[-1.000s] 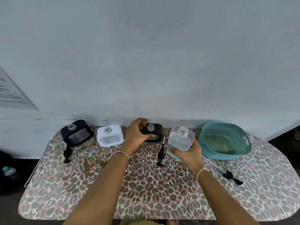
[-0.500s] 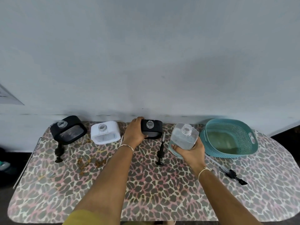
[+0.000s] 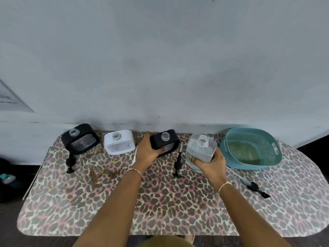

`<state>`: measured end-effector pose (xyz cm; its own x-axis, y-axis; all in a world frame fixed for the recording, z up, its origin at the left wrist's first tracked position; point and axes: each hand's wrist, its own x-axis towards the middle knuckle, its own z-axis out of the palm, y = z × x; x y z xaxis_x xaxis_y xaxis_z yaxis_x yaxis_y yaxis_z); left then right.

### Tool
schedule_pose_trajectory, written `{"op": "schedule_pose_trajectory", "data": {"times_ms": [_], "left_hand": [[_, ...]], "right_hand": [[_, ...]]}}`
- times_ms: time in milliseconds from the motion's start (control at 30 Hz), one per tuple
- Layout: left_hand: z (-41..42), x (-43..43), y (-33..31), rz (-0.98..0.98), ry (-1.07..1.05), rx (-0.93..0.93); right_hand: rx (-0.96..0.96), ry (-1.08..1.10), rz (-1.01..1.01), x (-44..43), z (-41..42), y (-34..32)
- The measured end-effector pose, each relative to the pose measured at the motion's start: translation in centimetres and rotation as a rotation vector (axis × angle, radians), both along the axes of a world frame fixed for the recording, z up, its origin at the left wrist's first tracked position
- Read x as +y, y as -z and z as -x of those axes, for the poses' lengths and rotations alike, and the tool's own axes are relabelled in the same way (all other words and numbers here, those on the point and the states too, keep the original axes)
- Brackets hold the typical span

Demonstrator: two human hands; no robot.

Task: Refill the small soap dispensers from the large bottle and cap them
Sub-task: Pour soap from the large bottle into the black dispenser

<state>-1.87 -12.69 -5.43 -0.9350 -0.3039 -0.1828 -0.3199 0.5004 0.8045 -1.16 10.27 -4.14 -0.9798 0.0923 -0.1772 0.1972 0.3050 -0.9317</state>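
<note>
My left hand [image 3: 147, 152] grips a small black soap dispenser [image 3: 165, 141] with an open clear neck, at the back middle of the table. My right hand [image 3: 211, 164] holds the large clear bottle [image 3: 201, 150], uncapped and partly filled, just right of it. A white dispenser [image 3: 119, 142] and another black dispenser [image 3: 80, 138] stand uncapped further left. Black pump caps lie loose: one [image 3: 178, 164] between my hands, one [image 3: 70, 162] below the left black dispenser, one [image 3: 252, 186] with a long tube at the right.
A teal plastic basket [image 3: 252, 148] holding liquid stands at the back right, close to the large bottle. The table [image 3: 160, 202] has a leopard-print cover with brown stains [image 3: 103, 172] at left. A wall rises right behind the table. A bottle [image 3: 8, 178] sits on the floor at left.
The view has shifted slightly. My left hand has wrapped more fully round the small black dispenser. My right hand keeps the large bottle in about the same place.
</note>
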Motion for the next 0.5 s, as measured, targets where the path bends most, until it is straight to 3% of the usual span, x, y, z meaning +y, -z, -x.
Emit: {"op": "schedule_pose_trajectory", "data": {"times_ms": [267, 500], "left_hand": [[-4.8, 0.8, -1.8, -0.262, -0.167, 0.131], [-7.3, 2.0, -2.4, -0.293, -0.293, 0.313]], "right_hand": [[0.005, 0.037, -0.053, -0.9, -2.5, -1.3], [0.022, -0.032, -0.206, -1.8, -4.4, -2.5]]}}
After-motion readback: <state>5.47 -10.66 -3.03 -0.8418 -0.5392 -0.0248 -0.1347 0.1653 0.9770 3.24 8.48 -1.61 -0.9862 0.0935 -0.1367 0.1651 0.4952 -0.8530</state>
